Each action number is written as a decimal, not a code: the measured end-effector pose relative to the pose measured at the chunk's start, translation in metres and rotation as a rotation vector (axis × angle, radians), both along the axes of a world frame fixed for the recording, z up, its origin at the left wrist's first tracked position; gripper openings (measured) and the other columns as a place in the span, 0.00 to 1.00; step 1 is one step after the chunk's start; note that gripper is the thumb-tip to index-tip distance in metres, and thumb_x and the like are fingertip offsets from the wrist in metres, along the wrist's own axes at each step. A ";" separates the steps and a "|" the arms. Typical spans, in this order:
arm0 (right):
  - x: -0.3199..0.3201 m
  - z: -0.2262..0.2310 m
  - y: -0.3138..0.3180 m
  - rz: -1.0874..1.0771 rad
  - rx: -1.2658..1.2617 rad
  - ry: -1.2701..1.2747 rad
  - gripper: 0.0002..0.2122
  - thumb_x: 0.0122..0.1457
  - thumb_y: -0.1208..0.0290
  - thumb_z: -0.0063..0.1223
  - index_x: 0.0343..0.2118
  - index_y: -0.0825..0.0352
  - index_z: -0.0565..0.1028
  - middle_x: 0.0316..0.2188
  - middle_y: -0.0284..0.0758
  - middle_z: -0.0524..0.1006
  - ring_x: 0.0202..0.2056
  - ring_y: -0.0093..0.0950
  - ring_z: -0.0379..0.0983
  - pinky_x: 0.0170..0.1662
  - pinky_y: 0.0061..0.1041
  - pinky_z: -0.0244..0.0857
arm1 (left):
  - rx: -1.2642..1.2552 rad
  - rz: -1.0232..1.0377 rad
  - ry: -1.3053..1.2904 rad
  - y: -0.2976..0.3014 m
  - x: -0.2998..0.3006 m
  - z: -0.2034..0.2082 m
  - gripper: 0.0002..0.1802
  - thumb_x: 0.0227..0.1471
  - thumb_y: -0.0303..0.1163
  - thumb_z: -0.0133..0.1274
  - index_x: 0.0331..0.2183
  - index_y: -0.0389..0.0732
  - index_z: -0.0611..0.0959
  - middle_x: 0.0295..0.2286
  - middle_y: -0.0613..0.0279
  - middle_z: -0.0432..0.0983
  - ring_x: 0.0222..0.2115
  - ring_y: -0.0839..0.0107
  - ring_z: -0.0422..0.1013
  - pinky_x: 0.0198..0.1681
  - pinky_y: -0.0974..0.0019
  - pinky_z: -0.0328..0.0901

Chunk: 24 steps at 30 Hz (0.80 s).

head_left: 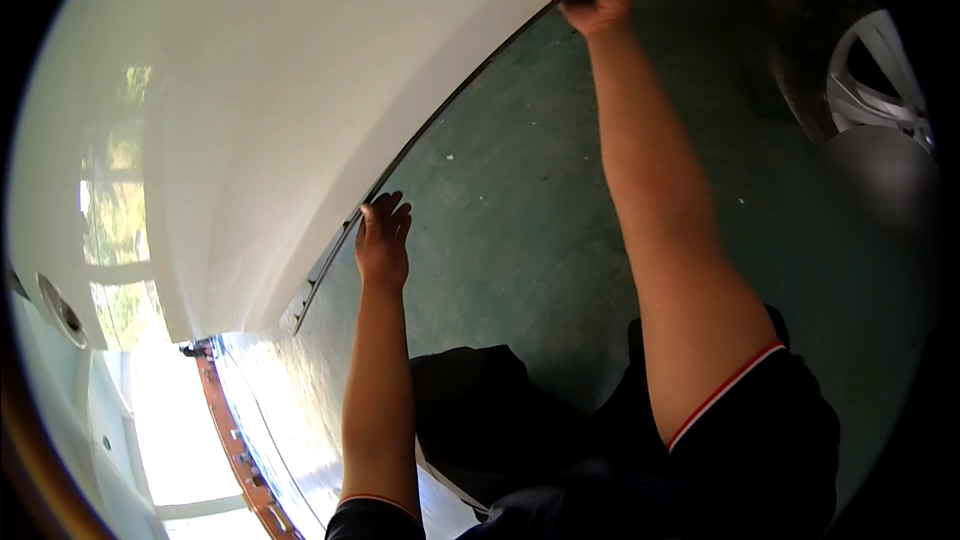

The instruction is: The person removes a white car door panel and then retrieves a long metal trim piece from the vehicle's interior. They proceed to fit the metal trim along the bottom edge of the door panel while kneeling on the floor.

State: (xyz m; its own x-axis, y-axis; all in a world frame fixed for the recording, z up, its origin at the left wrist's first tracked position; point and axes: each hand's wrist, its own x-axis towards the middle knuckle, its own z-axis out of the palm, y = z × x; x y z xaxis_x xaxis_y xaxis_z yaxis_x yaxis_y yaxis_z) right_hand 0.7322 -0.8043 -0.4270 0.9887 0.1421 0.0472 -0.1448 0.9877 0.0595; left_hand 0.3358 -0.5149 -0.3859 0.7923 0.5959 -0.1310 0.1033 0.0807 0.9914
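A large glossy white car body panel (pixel 300 90) fills the upper left, with a dark trim strip (pixel 440 110) along its lower edge. My left hand (pixel 384 235) presses against that lower edge near the middle, fingers curled onto the rim. My right hand (pixel 603 0) reaches far up and grips the same edge near the top of the view. Whether the fingers wrap fully under the edge is hidden.
A dark green floor (pixel 520 230) lies below the panel. A car wheel with a silver rim (pixel 870 70) stands at the upper right. A round sensor hole (pixel 62 310) shows in the panel at left. My dark shorts and knees sit at the bottom.
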 end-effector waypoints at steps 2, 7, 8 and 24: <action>0.001 -0.002 0.000 0.014 0.005 -0.011 0.37 0.56 0.28 0.45 0.57 0.57 0.72 0.57 0.31 0.74 0.58 0.36 0.68 0.60 0.43 0.61 | 0.065 0.035 0.017 -0.004 0.003 0.003 0.39 0.64 0.58 0.44 0.56 0.28 0.69 0.53 0.45 0.73 0.50 0.54 0.72 0.56 0.56 0.66; -0.009 0.002 -0.005 0.034 -0.073 0.042 0.36 0.56 0.29 0.46 0.55 0.56 0.73 0.55 0.30 0.74 0.56 0.35 0.68 0.58 0.43 0.63 | 0.114 0.115 -0.062 -0.012 0.009 0.001 0.33 0.64 0.53 0.48 0.49 0.28 0.76 0.45 0.47 0.79 0.41 0.59 0.76 0.51 0.58 0.70; -0.010 0.001 -0.005 0.033 -0.068 -0.002 0.35 0.55 0.29 0.47 0.55 0.54 0.74 0.53 0.28 0.75 0.53 0.34 0.69 0.56 0.42 0.63 | 0.138 0.150 -0.084 -0.014 0.010 -0.002 0.31 0.64 0.52 0.50 0.47 0.29 0.77 0.44 0.46 0.80 0.38 0.60 0.77 0.48 0.58 0.72; -0.020 0.013 -0.014 0.028 -0.191 -0.002 0.37 0.53 0.29 0.50 0.56 0.57 0.71 0.55 0.29 0.72 0.54 0.33 0.68 0.57 0.41 0.64 | 0.121 0.255 -0.086 -0.016 0.015 0.001 0.27 0.61 0.50 0.55 0.43 0.31 0.81 0.39 0.51 0.82 0.34 0.64 0.77 0.44 0.62 0.72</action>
